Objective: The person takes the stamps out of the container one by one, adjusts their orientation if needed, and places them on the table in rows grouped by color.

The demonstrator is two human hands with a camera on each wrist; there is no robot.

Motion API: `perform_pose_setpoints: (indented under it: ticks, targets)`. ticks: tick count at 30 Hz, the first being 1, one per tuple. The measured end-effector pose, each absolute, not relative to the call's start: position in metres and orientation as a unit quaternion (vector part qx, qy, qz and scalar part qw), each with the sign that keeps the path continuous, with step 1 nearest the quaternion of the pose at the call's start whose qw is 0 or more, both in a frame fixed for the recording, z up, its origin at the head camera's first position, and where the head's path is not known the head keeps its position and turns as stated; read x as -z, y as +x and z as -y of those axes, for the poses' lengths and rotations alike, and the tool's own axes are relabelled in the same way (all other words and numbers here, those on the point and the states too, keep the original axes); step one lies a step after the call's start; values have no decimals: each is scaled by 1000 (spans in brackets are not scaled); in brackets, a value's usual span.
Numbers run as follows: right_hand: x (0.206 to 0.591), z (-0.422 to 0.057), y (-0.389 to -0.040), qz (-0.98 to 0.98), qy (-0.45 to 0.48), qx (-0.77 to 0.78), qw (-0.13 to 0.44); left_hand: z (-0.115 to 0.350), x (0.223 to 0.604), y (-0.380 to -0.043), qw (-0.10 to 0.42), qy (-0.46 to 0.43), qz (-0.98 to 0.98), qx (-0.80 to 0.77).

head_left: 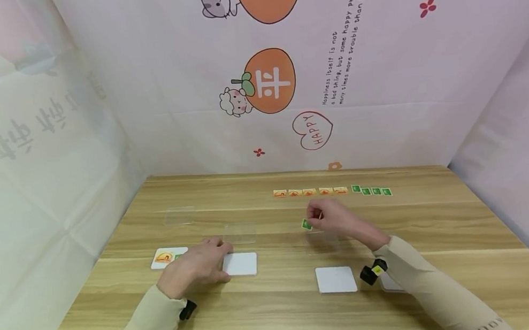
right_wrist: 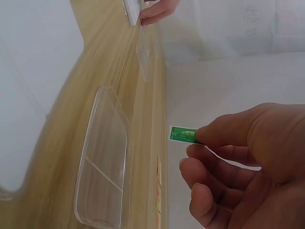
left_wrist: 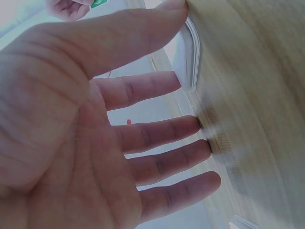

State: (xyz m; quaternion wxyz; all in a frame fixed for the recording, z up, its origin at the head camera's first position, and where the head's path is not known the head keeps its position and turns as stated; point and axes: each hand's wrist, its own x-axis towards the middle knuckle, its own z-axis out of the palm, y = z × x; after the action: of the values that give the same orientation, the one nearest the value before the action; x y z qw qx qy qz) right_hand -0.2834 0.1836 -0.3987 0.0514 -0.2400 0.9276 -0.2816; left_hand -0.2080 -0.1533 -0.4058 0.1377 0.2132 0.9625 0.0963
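My right hand [head_left: 333, 218] is raised above the table and pinches a small green sticker [right_wrist: 183, 134] between thumb and index finger. Below it lies a clear plastic lid [right_wrist: 102, 160]. My left hand [head_left: 202, 263] rests at the left end of a plain white rounded box [head_left: 241, 264]. Its thumb and index finger [left_wrist: 155, 86] touch opposite edges of this box, while the other fingers extend onto the table. Partly behind the left hand, another white box [head_left: 156, 261] bears an orange sticker [head_left: 163, 257] and a green one.
Along the back lie a row of orange stickers [head_left: 309, 192] and several green stickers [head_left: 376, 191]. Two more clear lids [head_left: 240, 233] [head_left: 180, 216] lie at the left. A white box [head_left: 336, 279] sits front right, and another [head_left: 391, 283] is partly under the right sleeve.
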Motion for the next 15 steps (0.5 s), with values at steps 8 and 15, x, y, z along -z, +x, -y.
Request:
perform_pose_setpoints:
  ticks: [8, 15]
  targets:
    - [398, -193, -285, -931, -234, 279, 41, 153, 406, -209, 140, 210, -963, -99]
    - [399, -201, -286, -934, -222, 278, 45, 153, 407, -210, 137, 208, -964, -97]
